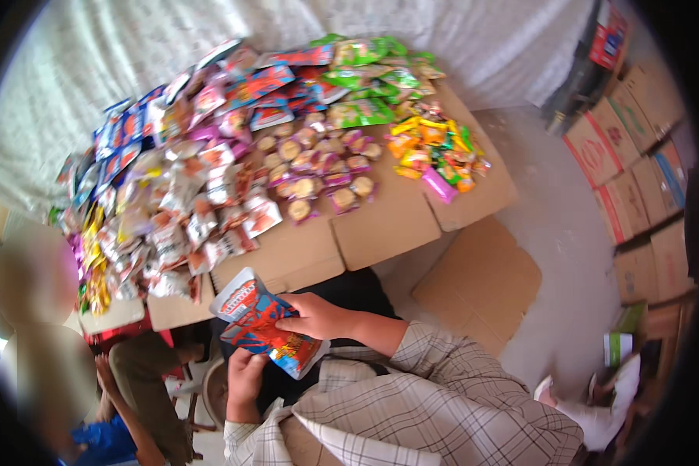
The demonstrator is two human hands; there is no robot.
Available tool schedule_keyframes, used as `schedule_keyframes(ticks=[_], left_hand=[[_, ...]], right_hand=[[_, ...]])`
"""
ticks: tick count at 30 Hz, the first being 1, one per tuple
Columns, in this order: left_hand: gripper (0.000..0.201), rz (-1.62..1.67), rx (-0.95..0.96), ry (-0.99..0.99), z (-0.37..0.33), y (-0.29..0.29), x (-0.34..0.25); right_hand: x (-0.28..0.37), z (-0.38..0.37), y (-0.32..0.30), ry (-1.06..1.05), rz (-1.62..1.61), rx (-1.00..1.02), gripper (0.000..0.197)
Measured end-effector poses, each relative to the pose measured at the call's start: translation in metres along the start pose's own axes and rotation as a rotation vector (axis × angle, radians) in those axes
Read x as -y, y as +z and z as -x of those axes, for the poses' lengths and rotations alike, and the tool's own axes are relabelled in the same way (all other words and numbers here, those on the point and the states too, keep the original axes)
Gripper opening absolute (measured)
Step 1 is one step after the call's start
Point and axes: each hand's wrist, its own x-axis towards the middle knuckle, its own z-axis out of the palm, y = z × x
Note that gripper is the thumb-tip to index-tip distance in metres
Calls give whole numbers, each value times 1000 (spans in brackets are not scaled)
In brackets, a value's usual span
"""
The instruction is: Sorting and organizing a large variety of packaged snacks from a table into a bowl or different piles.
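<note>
Both hands pinch a small stack of flat red-and-blue snack pouches [264, 322], held low in the lap at about 6 o'clock of the view, just short of the table edge. The right hand [314, 314] comes in from 4 o'clock, its thumb and fingers pressed together over the stack's right edge. The left hand [245, 380] grips from underneath at 7 o'clock, fingers curled shut on the bottom corner.

The pouches are fanned and glossy. As I judge it, the loose top one could slide out of the pinch and fall between the knees, since only the edges are clamped.

Outward from the grip lies a cardboard tabletop [380, 225] made of flattened boxes. At 10 o'clock sprawls a heap of white-and-red sachets [202, 210]. Beyond it, toward 11 o'clock, sit blue-and-red pouches [132, 128] like those in hand. At 12 o'clock lie green packets [361, 74]. Just below them are round biscuits in clear pink-edged wrappers [318, 167]. At 1 o'clock is a small pile of yellow, orange and pink sweets [435, 151], close to the table's corner, where a nudge could tip some off. A strip of yellow packets [93, 256] hangs at 9 o'clock.

Brown cartons [629, 171] with red print stack along the wall at 3 o'clock. Another person's arm [124, 396] shows at 7 o'clock.
</note>
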Motion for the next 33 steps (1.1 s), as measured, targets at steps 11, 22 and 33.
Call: schedule_keyframes(ticks=[11, 22, 33], left_hand=[[22, 479, 18, 62, -19, -11, 4], [21, 574, 63, 15, -20, -16, 3], [23, 621, 30, -39, -22, -12, 0]], right_hand=[[5, 14, -63, -61, 67, -197, 39], [72, -136, -192, 41, 180, -845, 56], [36, -153, -110, -108, -201, -156, 39]])
